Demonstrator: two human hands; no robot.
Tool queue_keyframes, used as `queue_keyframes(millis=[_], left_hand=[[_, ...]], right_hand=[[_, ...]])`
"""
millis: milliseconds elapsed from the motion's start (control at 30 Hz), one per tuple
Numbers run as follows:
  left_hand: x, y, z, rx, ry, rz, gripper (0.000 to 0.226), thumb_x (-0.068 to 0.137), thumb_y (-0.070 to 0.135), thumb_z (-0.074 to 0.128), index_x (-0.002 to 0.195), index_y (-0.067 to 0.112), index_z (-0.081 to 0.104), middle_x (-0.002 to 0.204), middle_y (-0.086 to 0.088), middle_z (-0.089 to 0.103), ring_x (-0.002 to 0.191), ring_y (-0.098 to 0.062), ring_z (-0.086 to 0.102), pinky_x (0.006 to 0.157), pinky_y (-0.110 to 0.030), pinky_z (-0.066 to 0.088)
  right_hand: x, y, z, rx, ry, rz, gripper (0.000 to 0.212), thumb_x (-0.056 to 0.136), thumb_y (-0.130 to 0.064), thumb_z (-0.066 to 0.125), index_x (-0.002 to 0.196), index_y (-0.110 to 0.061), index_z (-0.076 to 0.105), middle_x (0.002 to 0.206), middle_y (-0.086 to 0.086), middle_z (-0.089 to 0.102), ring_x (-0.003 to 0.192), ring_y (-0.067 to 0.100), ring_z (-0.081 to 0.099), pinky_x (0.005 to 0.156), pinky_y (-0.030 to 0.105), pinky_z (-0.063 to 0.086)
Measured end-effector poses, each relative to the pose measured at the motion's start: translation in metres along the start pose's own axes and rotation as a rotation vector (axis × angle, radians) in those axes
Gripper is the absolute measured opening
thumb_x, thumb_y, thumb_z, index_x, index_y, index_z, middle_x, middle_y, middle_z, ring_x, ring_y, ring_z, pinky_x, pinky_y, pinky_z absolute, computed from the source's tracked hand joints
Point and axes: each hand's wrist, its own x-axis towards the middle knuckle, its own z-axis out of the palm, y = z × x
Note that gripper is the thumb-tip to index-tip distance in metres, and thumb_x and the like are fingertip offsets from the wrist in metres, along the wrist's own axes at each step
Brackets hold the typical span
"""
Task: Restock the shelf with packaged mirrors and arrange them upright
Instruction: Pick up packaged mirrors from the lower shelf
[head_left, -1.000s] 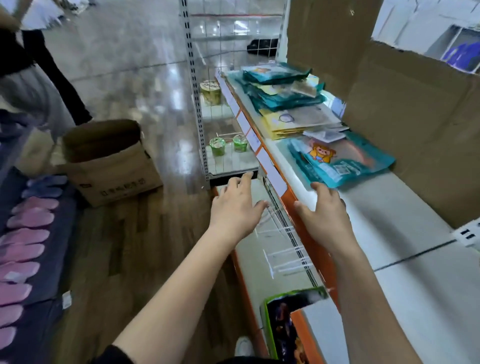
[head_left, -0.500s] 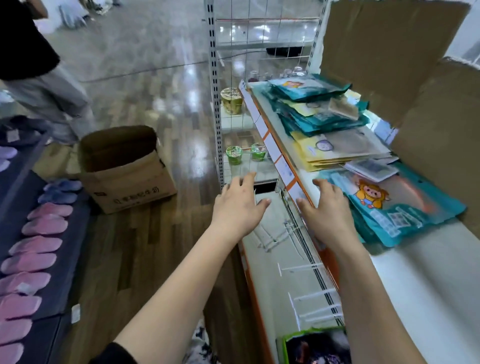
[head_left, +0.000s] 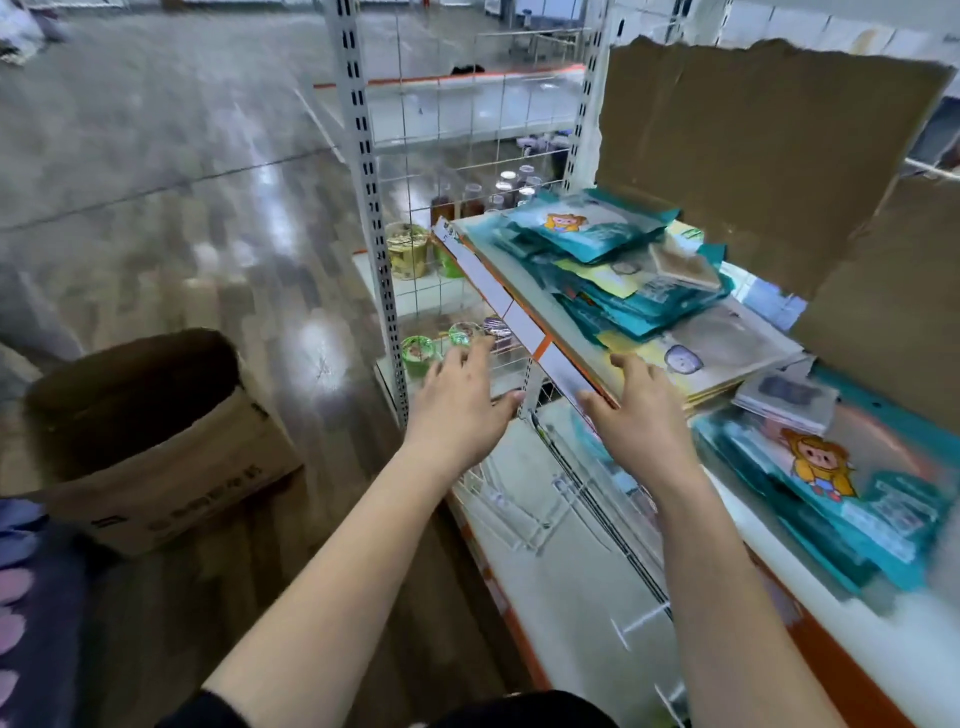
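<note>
Packaged mirrors lie flat in heaps on the white shelf: a teal stack at the far end, yellow packs in the middle, and teal packs with a cartoon animal nearest me. My left hand reaches forward in the aisle beside the shelf's front edge, fingers straight, holding nothing. My right hand stretches over the shelf's orange front edge toward the yellow packs, fingers straight, empty.
Brown cardboard sheets stand behind the packs. An open cardboard box sits on the floor at left. A wire-grid rack with green cups and jars stands ahead. White wire hooks hang below the shelf. Slippers lie far left.
Both hands have moved forward along the shelf toward the far stacks. The view has shifted forward and up, and the cartoon packs now lie to the right of my right hand.
</note>
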Motion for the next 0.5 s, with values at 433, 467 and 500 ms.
queue_keyframes(millis=[433, 467, 500], left_hand=[[0.121, -0.044, -0.004, -0.026, -0.08, 0.116, 0.063, 0.092, 0.042, 0.051, 0.145, 0.023, 0.023, 0.143, -0.009, 0.035, 0.13, -0.032, 0.036, 0.102, -0.045, 0.036], [0.135, -0.046, -0.003, -0.029, -0.078, 0.121, 0.063, 0.091, 0.042, 0.051, 0.145, 0.022, 0.024, 0.143, -0.009, 0.036, 0.13, -0.032, 0.036, 0.103, -0.044, 0.036], [0.148, -0.048, -0.003, -0.034, -0.08, 0.123, 0.064, 0.091, 0.042, 0.052, 0.145, 0.022, 0.024, 0.143, -0.009, 0.036, 0.13, -0.033, 0.036, 0.103, -0.044, 0.036]], right_hand=[[0.102, -0.047, 0.032, -0.024, 0.065, 0.097, 0.053, 0.091, -0.036, 0.054, 0.137, -0.016, 0.038, 0.136, 0.013, 0.042, 0.127, 0.034, 0.037, 0.102, 0.046, 0.036], [0.115, -0.048, 0.034, -0.018, 0.077, 0.097, 0.053, 0.091, -0.036, 0.055, 0.136, -0.016, 0.038, 0.135, 0.014, 0.043, 0.126, 0.034, 0.038, 0.101, 0.046, 0.037], [0.127, -0.05, 0.036, -0.01, 0.083, 0.094, 0.053, 0.091, -0.036, 0.055, 0.137, -0.016, 0.038, 0.136, 0.015, 0.044, 0.126, 0.033, 0.039, 0.1, 0.046, 0.038]])
